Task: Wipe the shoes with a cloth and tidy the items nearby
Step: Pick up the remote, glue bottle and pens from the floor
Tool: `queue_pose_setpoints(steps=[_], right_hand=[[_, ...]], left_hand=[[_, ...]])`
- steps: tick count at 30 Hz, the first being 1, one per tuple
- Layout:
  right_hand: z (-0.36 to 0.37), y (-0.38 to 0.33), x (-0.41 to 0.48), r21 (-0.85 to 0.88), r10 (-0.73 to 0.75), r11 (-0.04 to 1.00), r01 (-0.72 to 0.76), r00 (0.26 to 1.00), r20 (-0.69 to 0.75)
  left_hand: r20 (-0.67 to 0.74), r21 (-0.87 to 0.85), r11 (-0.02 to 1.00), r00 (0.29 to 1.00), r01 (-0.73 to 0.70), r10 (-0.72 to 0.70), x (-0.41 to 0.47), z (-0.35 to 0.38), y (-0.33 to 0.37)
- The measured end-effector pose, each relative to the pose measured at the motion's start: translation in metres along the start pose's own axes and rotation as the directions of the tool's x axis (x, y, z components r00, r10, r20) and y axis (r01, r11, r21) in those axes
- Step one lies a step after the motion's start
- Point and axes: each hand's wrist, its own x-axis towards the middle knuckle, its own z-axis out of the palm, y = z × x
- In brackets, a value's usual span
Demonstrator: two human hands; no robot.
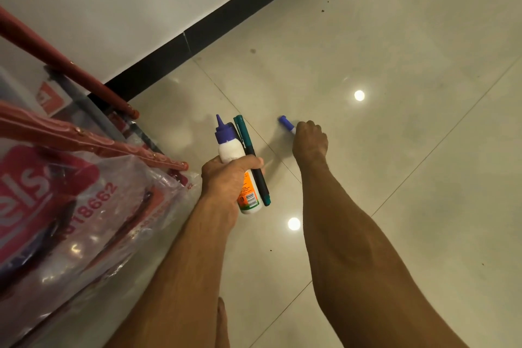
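My left hand (pixel 226 178) grips a white glue bottle (pixel 233 150) with a purple nozzle cap, together with a dark teal marker (pixel 252 161) held alongside it. Both point away from me, above the tiled floor. My right hand (pixel 309 140) is down at the floor, fingers closed around a small item with a blue-purple cap (pixel 285 122); only the cap and a bit of white body stick out to the left. No shoes or cloth are in view.
A red metal rack (pixel 84 85) stands at the left, with a clear plastic bag (pixel 84 206) printed in red on it. A black skirting board (pixel 214 25) runs along the white wall. Glossy beige floor tiles (pixel 395 65) spread to the right.
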Motion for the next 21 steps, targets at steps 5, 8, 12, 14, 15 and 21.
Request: queue_pose_setpoints(steps=[5,8,12,14,15,21], right_hand=[[0.011,-0.002,-0.023,0.234,0.114,0.965,-0.119,0.993,0.034],[0.010,-0.004,-0.030,0.536,0.227,0.810,-0.237,0.970,0.086],[-0.025,-0.003,-0.052,0.771,0.068,0.594,-0.228,0.970,0.235],[-0.051,-0.002,-0.071,0.884,-0.015,0.374,-0.281,0.951,0.309],[-0.064,-0.003,-0.081,0.908,-0.052,0.276,-0.315,0.939,0.341],[-0.129,-0.016,-0.142,0.928,-0.261,0.072,-0.365,0.891,0.371]], left_hand=[[-0.002,0.009,1.000,1.000,0.010,-0.010,-0.003,0.000,0.003],[0.000,0.020,1.000,1.000,0.006,-0.006,-0.010,0.000,0.008],[0.018,0.092,0.996,1.000,0.006,-0.008,-0.028,-0.005,0.021],[-0.002,0.119,0.993,1.000,-0.017,0.017,-0.039,-0.008,0.028],[-0.019,0.128,0.991,0.999,-0.038,0.041,-0.045,-0.009,0.032],[-0.051,0.215,0.962,0.982,-0.166,0.181,-0.109,-0.013,0.061]])
